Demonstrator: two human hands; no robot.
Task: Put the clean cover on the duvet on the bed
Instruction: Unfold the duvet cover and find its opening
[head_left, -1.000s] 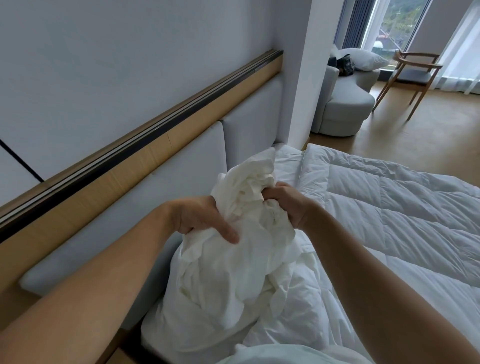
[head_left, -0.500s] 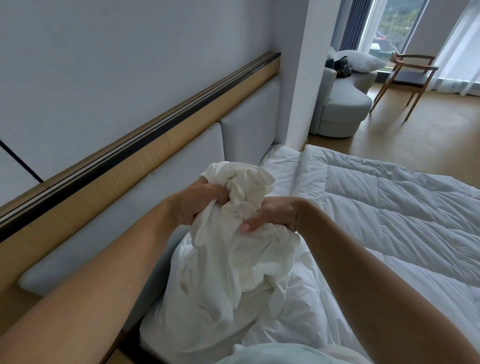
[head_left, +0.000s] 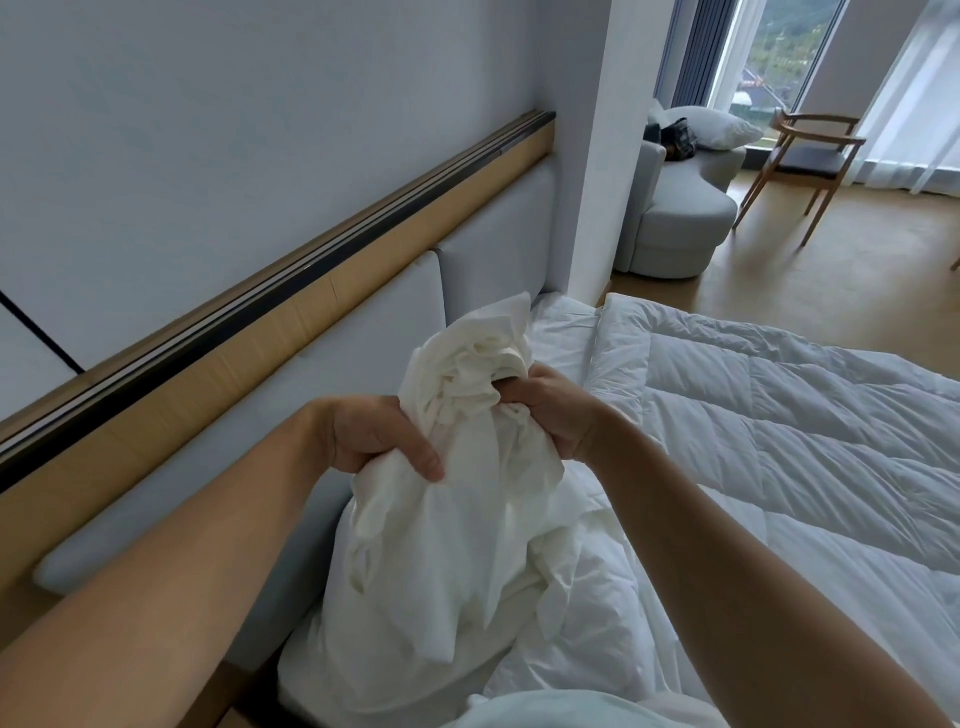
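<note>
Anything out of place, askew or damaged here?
Nothing damaged or spilled. The crumpled white fabric cover is bunched in the grip of the left hand and right hand, not yet on the quilted white duvet. A white pillow lies over on the grey armchair.

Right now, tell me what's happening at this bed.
A person holds the clean cover bunched up beside the headboard. The left hand and right hand each grip the white fabric, its lower part hanging down. The quilted duvet lies spread out, not yet inside the cover.
</note>
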